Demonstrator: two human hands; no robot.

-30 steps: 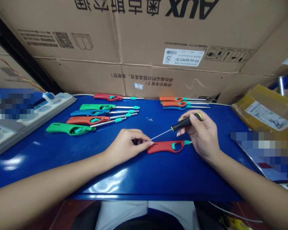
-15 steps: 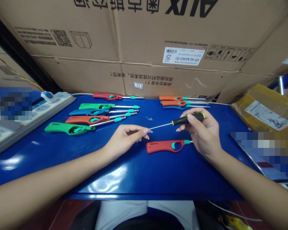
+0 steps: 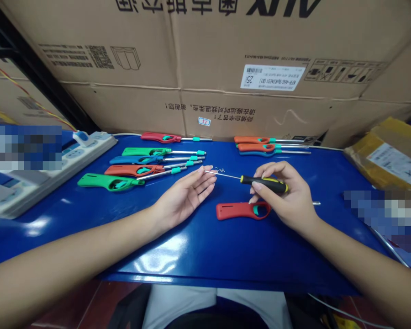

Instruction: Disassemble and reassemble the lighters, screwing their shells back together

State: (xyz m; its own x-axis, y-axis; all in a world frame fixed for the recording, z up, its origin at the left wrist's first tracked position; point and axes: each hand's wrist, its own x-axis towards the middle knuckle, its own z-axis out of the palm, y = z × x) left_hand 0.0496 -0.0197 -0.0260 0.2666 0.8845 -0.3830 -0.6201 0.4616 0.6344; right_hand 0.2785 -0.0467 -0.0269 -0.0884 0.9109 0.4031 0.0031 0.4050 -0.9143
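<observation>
My right hand (image 3: 291, 194) is closed round the black and yellow handle of a screwdriver (image 3: 265, 183), its thin shaft pointing left. My left hand (image 3: 183, 194) is turned palm up with its fingers stretched out. The screwdriver's tip lies close to the left thumb; whether they touch I cannot tell. Below the screwdriver a red long-nosed lighter (image 3: 234, 211) with a teal trigger lies on the table, its metal tube partly hidden behind my right hand. Small pale thin bits (image 3: 221, 169) lie on the table just beyond the shaft.
Several coloured lighters (image 3: 137, 170) lie at the left, and more (image 3: 255, 147) at the back right. A power strip (image 3: 99, 142) stands far left on the blue table (image 3: 178, 242). A large carton (image 3: 208, 68) walls off the back; a taped package (image 3: 390, 155) sits right.
My left hand has gone from a pinch at the screwdriver's tip to an open palm with fingers spread. The screwdriver handle has dropped lower in my right hand. The view has shifted slightly.
</observation>
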